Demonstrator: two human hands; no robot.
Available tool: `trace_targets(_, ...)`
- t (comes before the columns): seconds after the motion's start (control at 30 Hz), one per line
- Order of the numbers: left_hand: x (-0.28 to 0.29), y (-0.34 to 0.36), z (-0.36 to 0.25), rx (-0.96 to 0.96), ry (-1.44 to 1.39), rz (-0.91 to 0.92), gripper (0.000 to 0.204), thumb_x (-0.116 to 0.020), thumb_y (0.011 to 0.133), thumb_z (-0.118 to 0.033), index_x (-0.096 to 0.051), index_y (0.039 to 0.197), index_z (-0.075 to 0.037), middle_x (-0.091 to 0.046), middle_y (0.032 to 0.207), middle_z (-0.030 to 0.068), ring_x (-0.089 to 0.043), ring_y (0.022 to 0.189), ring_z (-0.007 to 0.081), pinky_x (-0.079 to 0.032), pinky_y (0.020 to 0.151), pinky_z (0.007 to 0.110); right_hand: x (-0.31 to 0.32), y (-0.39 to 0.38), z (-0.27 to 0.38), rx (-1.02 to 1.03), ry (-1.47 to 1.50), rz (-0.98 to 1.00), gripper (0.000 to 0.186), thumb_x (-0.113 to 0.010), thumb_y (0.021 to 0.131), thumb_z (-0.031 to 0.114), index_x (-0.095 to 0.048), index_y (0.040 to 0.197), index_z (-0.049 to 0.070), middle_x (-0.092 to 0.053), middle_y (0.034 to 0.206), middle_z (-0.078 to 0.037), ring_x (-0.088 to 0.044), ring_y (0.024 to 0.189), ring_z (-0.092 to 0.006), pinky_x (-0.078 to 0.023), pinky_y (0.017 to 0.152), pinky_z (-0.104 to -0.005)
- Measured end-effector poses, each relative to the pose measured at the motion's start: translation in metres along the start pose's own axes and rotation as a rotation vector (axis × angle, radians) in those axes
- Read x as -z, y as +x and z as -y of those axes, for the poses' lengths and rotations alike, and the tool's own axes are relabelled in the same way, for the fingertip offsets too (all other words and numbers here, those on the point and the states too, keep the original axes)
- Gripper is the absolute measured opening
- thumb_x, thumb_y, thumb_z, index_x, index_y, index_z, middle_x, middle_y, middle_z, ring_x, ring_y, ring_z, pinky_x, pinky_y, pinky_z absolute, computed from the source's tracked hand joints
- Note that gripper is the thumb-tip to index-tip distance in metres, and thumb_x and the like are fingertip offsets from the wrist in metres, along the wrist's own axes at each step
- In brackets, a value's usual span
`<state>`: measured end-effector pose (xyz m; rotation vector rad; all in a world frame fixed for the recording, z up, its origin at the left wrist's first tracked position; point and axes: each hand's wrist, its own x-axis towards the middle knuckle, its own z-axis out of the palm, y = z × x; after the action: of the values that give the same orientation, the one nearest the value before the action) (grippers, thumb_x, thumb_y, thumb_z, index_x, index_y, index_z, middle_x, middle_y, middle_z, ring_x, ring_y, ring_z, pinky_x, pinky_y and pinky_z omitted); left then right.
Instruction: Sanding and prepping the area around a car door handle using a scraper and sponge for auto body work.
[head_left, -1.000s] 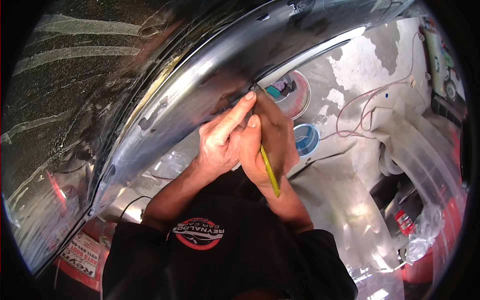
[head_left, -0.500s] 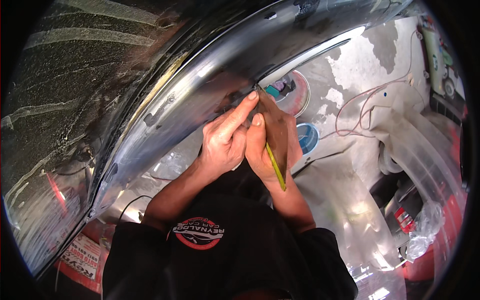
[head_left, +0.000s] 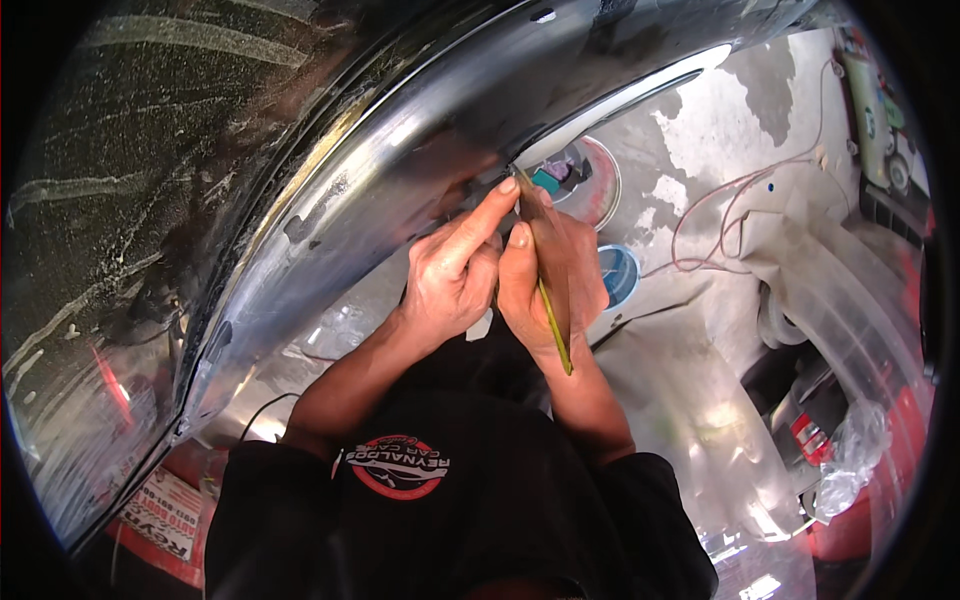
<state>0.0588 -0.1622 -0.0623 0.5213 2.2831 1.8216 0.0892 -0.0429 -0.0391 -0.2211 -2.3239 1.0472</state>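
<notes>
The right hand (head_left: 552, 275) has its fingers clenched around a thin, stiff yellow-green stick (head_left: 545, 290), light and best gripped mid-shaft, its tip at the glossy black curved car panel (head_left: 400, 170), where the left hand (head_left: 455, 275) presses an extended forefinger.

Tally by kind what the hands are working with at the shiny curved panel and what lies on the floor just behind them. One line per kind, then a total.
Hands: 2, left hand and right hand
Thin yellow-green stick, in the right hand: 1
Shiny curved panel: 1
Round disc: 1
Blue round lid: 1
Pink wire: 1
Total: 7
</notes>
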Motion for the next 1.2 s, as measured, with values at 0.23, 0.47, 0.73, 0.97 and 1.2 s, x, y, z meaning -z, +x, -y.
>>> trace_targets(0.23, 0.001, -0.009, -0.004, -0.035, 0.089, 0.023, 0.060, -0.055, 0.086, 0.010, -0.058, 0.144, -0.003, -0.067, 0.083, 0.0177, -0.066, 0.065, 0.0297, -0.056, 0.065, 0.039, 0.019, -0.023, -0.012, -0.267, 0.192, 0.094, 0.023, -0.064, 0.094, 0.005, -0.070, 0.114, -0.006, -0.073, 0.098, -0.018, -0.072, 0.082, -0.0265, -0.058, 0.073, -0.0341)
trace_targets(0.47, -0.021, -0.007, -0.010, 0.123, 0.304, 0.033, 0.075, -0.058, 0.087, 0.002, -0.038, 0.159, -0.008, -0.071, 0.087, 0.0214, -0.069, 0.069, 0.0372, -0.057, 0.064, 0.045, 0.051, -0.036, -0.036, -0.374, 0.303, 0.059, 0.024, -0.065, 0.096, -0.001, -0.067, 0.119, -0.007, -0.074, 0.108, -0.014, -0.071, 0.091, -0.0218, -0.056, 0.081, -0.0329)
trace_targets(0.73, -0.032, -0.057, -0.006, 0.217, 0.071, -0.061, 0.021, -0.064, 0.099, -0.012, -0.070, 0.117, -0.003, -0.070, 0.081, 0.0109, -0.064, 0.064, 0.0161, -0.050, 0.060, 0.030, 0.070, -0.059, -0.051, -0.495, 0.423, 0.019, 0.017, -0.070, 0.094, 0.003, -0.069, 0.109, -0.005, -0.073, 0.101, -0.010, -0.069, 0.086, -0.0188, -0.054, 0.078, -0.0313)
trace_targets(0.97, -0.036, -0.084, 0.006, 0.514, -0.188, -0.020, 0.044, -0.061, 0.088, -0.001, -0.061, 0.131, -0.009, -0.060, 0.090, 0.0033, -0.050, 0.071, 0.0058, -0.041, 0.060, 0.025, 0.085, -0.118, -0.107, -0.862, 0.487, 0.115, 0.022, -0.072, 0.095, 0.006, -0.068, 0.115, -0.002, -0.071, 0.105, -0.004, -0.065, 0.094, -0.0142, -0.052, 0.085, -0.0283)
trace_targets(1.2, -0.052, -0.090, 0.056, 0.625, -0.109, 0.059, 0.047, -0.059, 0.085, 0.009, -0.061, 0.130, -0.006, -0.065, 0.101, 0.0008, -0.058, 0.090, 0.0073, -0.047, 0.081, 0.023, 0.056, -0.183, -0.208, -0.757, -0.060, 0.279, 0.030, -0.077, 0.090, 0.015, -0.070, 0.113, -0.003, -0.076, 0.097, -0.015, -0.071, 0.089, -0.0219, -0.054, 0.084, -0.0361)
